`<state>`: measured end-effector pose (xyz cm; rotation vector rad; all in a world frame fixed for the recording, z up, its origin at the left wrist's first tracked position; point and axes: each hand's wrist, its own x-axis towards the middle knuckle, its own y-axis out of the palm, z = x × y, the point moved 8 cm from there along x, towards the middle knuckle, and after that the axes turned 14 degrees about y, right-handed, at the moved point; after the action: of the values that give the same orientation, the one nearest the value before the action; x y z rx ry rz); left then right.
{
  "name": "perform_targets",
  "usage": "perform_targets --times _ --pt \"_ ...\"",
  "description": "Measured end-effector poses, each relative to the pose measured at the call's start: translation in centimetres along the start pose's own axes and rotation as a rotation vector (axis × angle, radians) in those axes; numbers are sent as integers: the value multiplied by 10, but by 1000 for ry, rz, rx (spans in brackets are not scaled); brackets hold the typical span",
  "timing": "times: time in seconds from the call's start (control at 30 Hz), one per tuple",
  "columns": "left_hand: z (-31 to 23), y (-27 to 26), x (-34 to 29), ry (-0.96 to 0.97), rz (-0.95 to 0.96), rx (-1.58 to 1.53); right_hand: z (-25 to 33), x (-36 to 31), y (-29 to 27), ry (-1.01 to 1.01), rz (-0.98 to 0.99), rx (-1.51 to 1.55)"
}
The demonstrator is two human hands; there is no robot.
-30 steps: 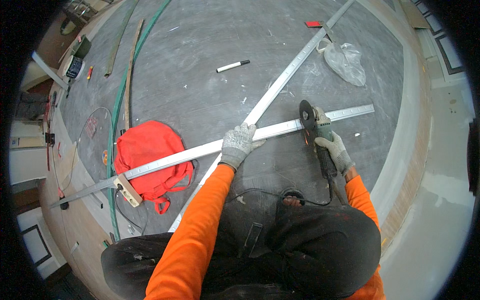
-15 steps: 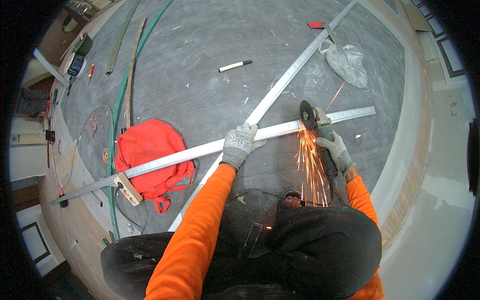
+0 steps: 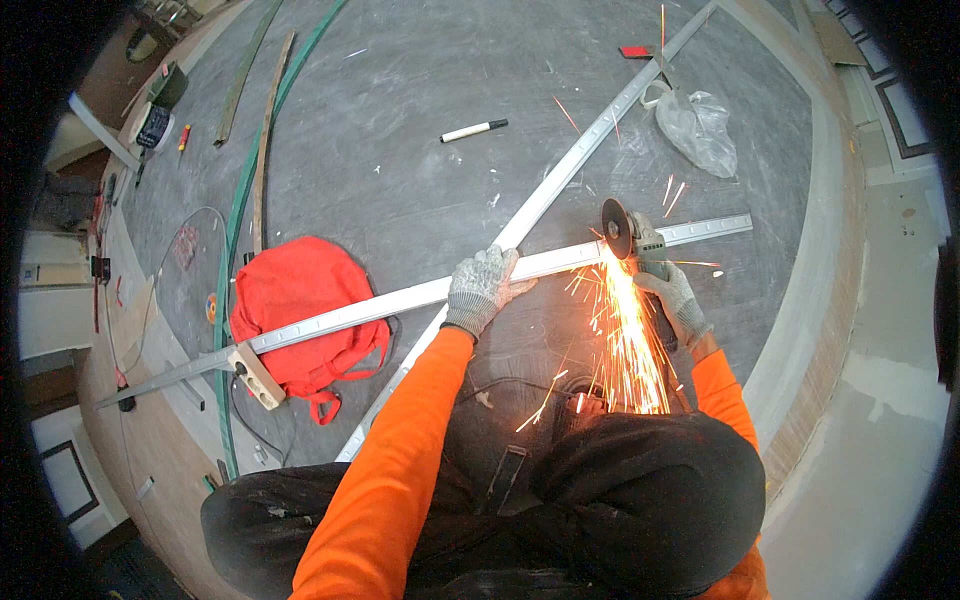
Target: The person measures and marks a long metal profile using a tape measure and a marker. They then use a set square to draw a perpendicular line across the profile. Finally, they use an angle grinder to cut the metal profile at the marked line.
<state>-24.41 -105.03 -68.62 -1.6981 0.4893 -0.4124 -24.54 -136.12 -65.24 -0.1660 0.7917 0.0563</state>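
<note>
My gloved left hand point(image 3: 480, 288) grips a light metal channel point(image 3: 558, 262) where it crosses over a second metal channel point(image 3: 566, 170). In my gloved right hand point(image 3: 680, 305) is an angle grinder point(image 3: 651, 252), fingers wrapped round its body. Its disc point(image 3: 618, 228) meets the upper channel right of the crossing. A dense stream of orange sparks point(image 3: 630, 345) pours from that spot toward my legs and partly hides the grinder's lower body. The channel's left part lies across a red fabric bag point(image 3: 302, 290).
A white power strip point(image 3: 257, 377) touches the channel's left part. A black-and-white marker point(image 3: 474, 131) lies farther off. At the upper right are a clear plastic bag point(image 3: 697, 132) and a red-handled tool point(image 3: 635, 51). Long green strips point(image 3: 240, 190) and a bucket point(image 3: 150, 128) are at left.
The spark stream has grown thicker and brighter, and more sparks now fly upward and sideways. Both hands, the grinder and the channels stay nearly in place.
</note>
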Motion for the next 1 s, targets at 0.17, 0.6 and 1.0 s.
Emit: perform_targets --times 0.17,0.6,1.0 --pt "0 0 3 -16 35 -35 0 1 -3 27 1 -39" --pt "2 1 1 -9 27 -56 -5 7 -8 26 -20 -132" --pt "2 1 6 -34 113 -102 -11 12 -12 110 17 -146"
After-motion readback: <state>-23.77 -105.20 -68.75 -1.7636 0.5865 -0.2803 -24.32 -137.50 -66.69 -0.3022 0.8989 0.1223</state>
